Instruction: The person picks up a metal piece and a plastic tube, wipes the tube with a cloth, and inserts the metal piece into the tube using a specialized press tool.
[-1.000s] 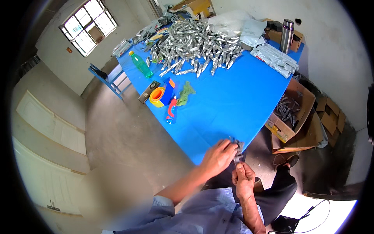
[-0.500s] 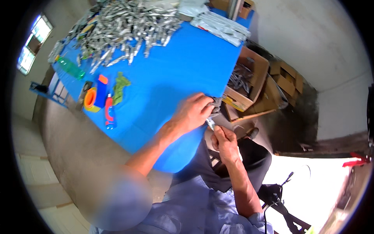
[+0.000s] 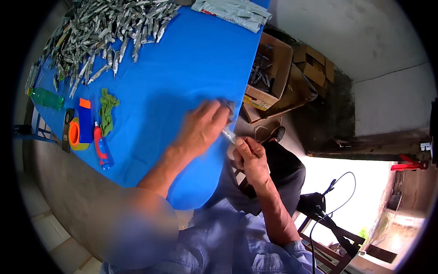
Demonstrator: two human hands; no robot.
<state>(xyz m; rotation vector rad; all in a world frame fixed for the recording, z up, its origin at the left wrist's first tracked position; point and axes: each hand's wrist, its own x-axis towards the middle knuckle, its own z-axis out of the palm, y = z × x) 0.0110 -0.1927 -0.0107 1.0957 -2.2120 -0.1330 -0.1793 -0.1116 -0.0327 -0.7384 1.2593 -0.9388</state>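
My left hand point(image 3: 204, 127), partly blurred, is closed on a crumpled grey cloth point(image 3: 226, 108) at the right edge of the blue-covered table. In my right hand point(image 3: 252, 160), thumb and fingers pinch the near end of a slim silver tube-like piece point(image 3: 229, 135). Its far end reaches up to the fingers of my left hand and the cloth; whether the cloth wraps it is hard to see. A large heap of similar slim silver pieces point(image 3: 109, 34) covers the far left of the table.
Left on the blue table cover point(image 3: 182, 64) lie a green bottle point(image 3: 47, 98), a green rag point(image 3: 107, 109), an orange-and-yellow tape roll point(image 3: 74, 133), a blue box point(image 3: 85, 123) and a red-and-blue tube point(image 3: 100, 146). Grey plastic bags point(image 3: 235, 13) lie far right. Beside the table stands a cardboard box point(image 3: 278, 59) holding silver pieces.
The whole view has shifted, so the table and boxes sit further left and higher. Both hands stay close together on the cloth and the silver piece, with the left hand still blurred.
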